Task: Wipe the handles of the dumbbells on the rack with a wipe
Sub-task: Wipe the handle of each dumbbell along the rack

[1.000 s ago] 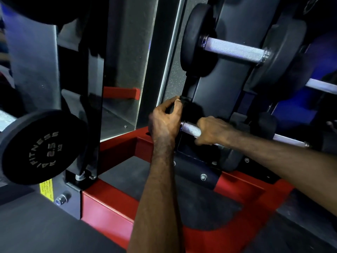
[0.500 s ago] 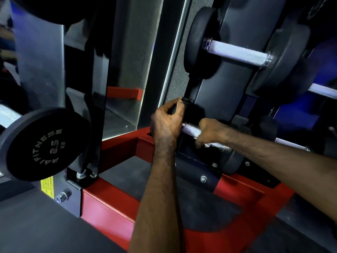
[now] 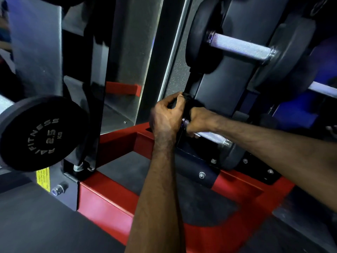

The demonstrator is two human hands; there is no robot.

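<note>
Lower dumbbell [image 3: 217,141], bottom rack [image 3: 224,92] tier: left hand [image 3: 166,119] curled over its near black end, thumb and fingers gripping the rim. Right hand [image 3: 198,121] closed round the silver handle [image 3: 209,135] just beside the left hand; bare knurled metal runs on to the far end, away from the fingers. Wipe: not visible (whether one lies under the right fingers cannot be told). Upper dumbbell [image 3: 238,46]: above both hands, well apart, handle bare. Third dumbbell [image 3: 40,134]: far to the left of the left hand, end marked 2.5 kg. Red frame [image 3: 109,194]: below the forearms.
</note>
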